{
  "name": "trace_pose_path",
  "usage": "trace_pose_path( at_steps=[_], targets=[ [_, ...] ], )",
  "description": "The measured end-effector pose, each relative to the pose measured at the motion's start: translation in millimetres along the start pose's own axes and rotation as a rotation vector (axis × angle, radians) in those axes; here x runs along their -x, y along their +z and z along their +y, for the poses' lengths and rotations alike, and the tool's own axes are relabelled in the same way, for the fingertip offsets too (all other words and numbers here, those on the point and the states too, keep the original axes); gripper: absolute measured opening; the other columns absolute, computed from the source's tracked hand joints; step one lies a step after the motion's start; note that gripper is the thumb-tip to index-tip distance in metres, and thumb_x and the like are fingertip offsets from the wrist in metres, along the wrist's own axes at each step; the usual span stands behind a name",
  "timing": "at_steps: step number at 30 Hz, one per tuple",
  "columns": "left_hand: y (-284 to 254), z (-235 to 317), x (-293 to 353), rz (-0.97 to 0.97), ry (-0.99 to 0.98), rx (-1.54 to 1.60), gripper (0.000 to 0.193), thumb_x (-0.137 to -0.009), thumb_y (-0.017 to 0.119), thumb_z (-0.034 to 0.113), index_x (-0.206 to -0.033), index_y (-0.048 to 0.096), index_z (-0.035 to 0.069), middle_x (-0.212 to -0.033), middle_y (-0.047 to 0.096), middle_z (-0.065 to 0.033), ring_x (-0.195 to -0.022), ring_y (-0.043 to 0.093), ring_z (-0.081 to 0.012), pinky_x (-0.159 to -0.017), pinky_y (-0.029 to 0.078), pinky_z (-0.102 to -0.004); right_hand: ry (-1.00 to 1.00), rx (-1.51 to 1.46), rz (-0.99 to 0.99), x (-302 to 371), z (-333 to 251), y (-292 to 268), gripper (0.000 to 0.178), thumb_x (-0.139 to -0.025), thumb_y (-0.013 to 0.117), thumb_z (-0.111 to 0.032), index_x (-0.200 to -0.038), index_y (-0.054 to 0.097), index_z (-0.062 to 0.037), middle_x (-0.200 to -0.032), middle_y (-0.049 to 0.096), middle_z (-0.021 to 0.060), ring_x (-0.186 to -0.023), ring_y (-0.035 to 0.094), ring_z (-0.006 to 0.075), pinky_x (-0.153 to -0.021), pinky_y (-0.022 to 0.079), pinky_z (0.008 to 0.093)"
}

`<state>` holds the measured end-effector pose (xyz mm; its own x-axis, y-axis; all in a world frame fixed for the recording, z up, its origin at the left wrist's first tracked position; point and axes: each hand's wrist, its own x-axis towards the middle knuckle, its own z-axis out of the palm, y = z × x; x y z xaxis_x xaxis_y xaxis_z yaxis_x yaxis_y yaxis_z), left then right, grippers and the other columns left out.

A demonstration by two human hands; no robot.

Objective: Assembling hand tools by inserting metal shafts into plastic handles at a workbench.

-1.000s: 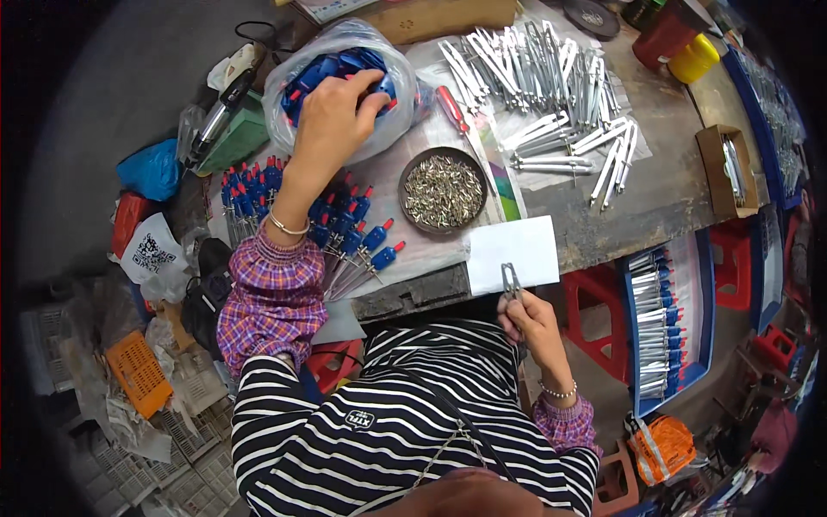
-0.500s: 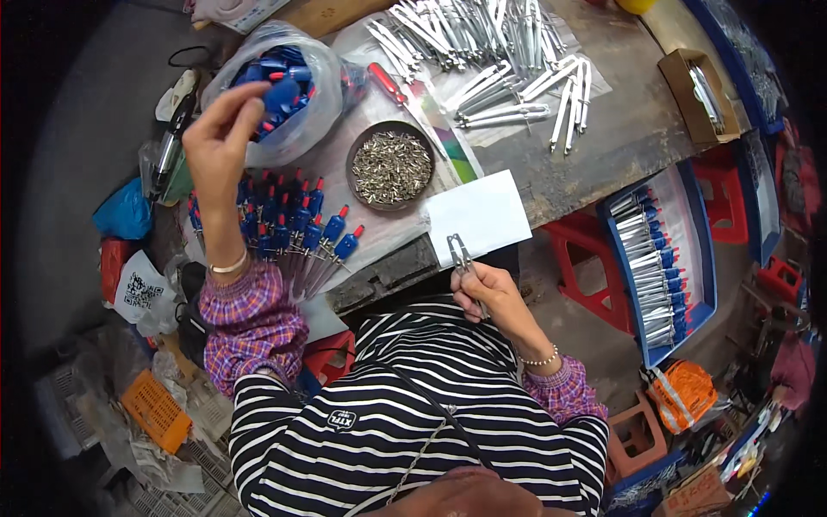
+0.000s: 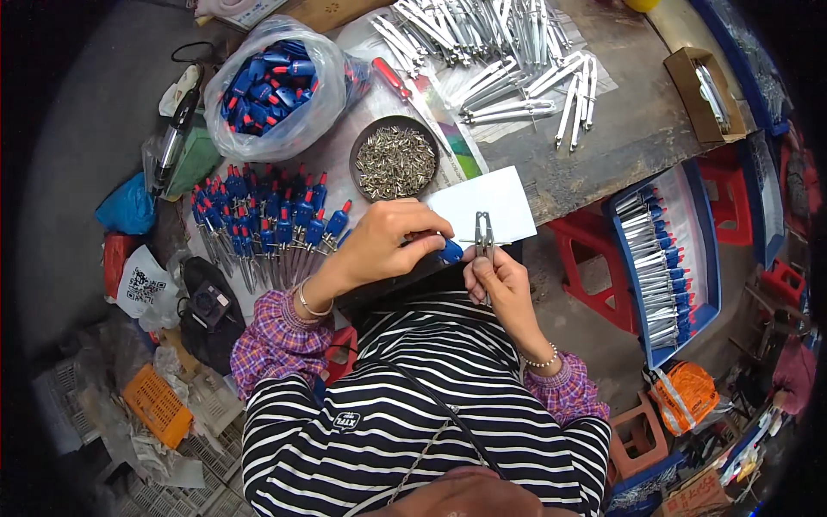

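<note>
My left hand (image 3: 385, 245) pinches a small blue plastic piece (image 3: 450, 252), mostly covered by its fingertips. My right hand (image 3: 500, 281) grips a slim metal piece (image 3: 483, 227) upright, its forked, slotted end pointing away from me. The blue piece is close beside the metal one; whether they touch I cannot tell. Behind them lies a white sheet (image 3: 508, 200) at the table edge. A round dark dish (image 3: 355, 172) of small metal pins is beyond my left hand. Farther left, a clear plastic bag (image 3: 332, 86) contains many blue pieces with red tips.
Blue-and-red-tipped assemblies (image 3: 284, 226) with metal shafts lie at the left table edge. Loose metal pieces (image 3: 482, 43) are heaped at the back, near a red-handled screwdriver (image 3: 392, 77). A blue tray (image 3: 708, 302) of assemblies and a small cardboard box (image 3: 685, 95) are at right.
My left hand has come from the bag toward me and to the right, bringing a blue piece beside the metal piece. My right hand has shifted slightly right, turning the metal piece more upright.
</note>
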<state>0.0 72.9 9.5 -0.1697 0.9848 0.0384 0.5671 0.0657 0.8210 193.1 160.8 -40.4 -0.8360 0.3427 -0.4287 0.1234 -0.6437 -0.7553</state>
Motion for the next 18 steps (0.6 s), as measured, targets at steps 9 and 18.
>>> trace_pose_path(
  at_steps=[9,18],
  targets=[
    [19.7,-3.8,8.5,0.050,-0.369,0.627,0.016,-0.078,0.067,0.001,-0.094,0.066,-0.003,-0.090,0.064,-0.0062,-0.082,0.059,-0.0112,-0.071,0.046,-0.0234,0.041,-0.140,0.073,-2.0,-2.7,3.3,0.013,-0.093,0.054,-0.015,-0.089,0.054,-0.0027,-0.065,0.050,0.0002,-0.051,0.041,0.0046,-0.046,0.034,0.0185],
    [9.6,-2.7,6.3,0.063,-0.425,0.791,0.017,-0.085,0.063,0.007,-0.100,0.063,-0.003,-0.093,0.063,-0.0075,-0.083,0.059,-0.0108,-0.073,0.047,-0.0224,0.088,-0.179,-0.025,1.9,-3.1,-2.3,0.026,-0.097,0.047,-0.026,-0.092,0.053,-0.0015,-0.065,0.049,0.0009,-0.051,0.035,0.0032,-0.046,0.029,0.0175]
  ],
)
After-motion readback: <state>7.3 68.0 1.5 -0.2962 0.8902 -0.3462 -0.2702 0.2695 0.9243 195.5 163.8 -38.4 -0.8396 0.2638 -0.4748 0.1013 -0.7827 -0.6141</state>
